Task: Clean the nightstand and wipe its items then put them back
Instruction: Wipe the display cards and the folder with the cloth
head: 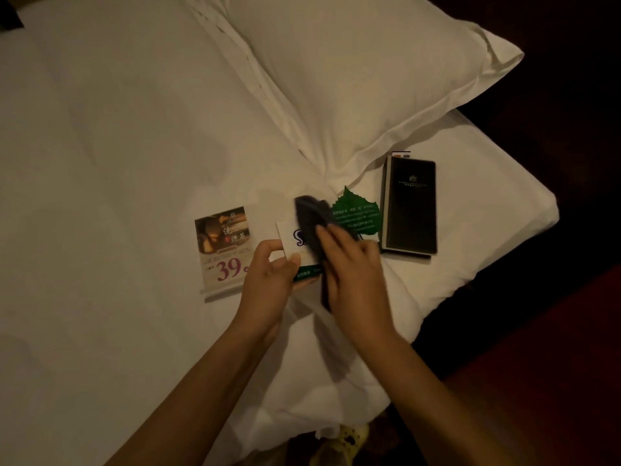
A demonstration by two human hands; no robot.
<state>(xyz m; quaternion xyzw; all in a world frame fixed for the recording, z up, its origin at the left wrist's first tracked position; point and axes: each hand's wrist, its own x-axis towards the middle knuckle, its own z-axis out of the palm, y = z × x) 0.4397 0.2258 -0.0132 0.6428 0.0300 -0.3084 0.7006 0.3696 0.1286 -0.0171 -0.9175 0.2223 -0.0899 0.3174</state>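
Over the white bed, my left hand point(268, 277) grips a white card point(291, 237) with a green strip along its lower edge. My right hand point(349, 264) presses a dark cloth point(311, 216) against the card's face; the cloth covers most of the card's right half and hangs down below it. A green leaf-shaped card point(358, 213) lies on the bed just behind the cloth. To the left lies a clear stand-up sign point(223, 247) printed with "39". A black booklet point(410, 206) rests to the right, near the pillow.
A large white pillow point(363, 79) lies behind the items. The bed's corner point(524, 203) drops off to a dark floor on the right. A yellow shoe point(349, 438) shows at the bottom edge.
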